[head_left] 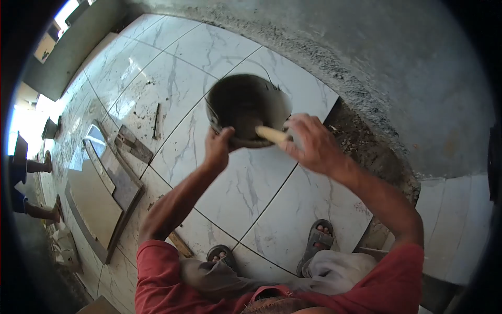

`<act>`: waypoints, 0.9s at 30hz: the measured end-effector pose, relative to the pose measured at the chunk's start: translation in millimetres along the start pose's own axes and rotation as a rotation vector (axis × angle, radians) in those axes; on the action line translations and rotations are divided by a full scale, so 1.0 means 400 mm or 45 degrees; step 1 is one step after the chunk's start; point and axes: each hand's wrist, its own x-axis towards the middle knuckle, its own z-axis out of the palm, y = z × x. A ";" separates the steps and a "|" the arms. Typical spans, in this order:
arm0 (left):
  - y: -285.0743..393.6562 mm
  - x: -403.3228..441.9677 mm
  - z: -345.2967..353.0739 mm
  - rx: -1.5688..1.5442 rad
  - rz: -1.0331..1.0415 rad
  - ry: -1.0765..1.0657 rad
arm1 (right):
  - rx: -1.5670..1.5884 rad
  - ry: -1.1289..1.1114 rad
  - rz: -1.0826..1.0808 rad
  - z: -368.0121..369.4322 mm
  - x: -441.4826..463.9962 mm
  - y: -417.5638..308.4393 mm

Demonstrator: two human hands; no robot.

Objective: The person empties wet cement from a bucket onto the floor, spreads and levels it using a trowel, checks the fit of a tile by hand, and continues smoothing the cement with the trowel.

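Observation:
A dark bucket point(243, 94) is tilted over the floor tiles in front of me, its inside grey and coated. My left hand point(217, 149) is closed on the bucket's near-left rim, thumb over the edge. At the near-right rim my right hand point(314, 141) is closed around a tool with a pale wooden handle point(272, 135). That handle points into the bucket's mouth. The tool's head is hidden, so its kind cannot be made out. The bucket's thin wire bail hangs loose at its far side.
Marbled white tiles point(251, 193) cover the floor. Cut tile pieces point(97, 193) lie stacked at left, beside a small tile offcut point(133, 145) and a thin dark rod point(156, 120). Rough broken ground point(366, 136) borders the grey wall point(418, 78). Another person's legs point(39, 166) show far left.

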 end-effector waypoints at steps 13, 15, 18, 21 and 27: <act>-0.239 -0.201 0.163 0.199 -0.286 -0.198 | 0.128 -1.246 0.397 0.197 -0.160 0.188; -0.238 -0.221 0.162 0.223 -0.303 -0.156 | 0.097 -1.233 0.310 0.175 -0.164 0.192; -0.237 -0.224 0.116 0.319 -0.389 -0.156 | -0.131 -1.055 0.081 0.077 -0.168 0.223; -0.218 -0.241 0.095 0.511 -0.519 -0.188 | -0.154 -0.761 0.055 0.035 -0.247 0.269; -0.171 -0.185 0.117 0.845 -0.599 0.342 | 0.156 -0.298 0.144 0.105 -0.449 0.321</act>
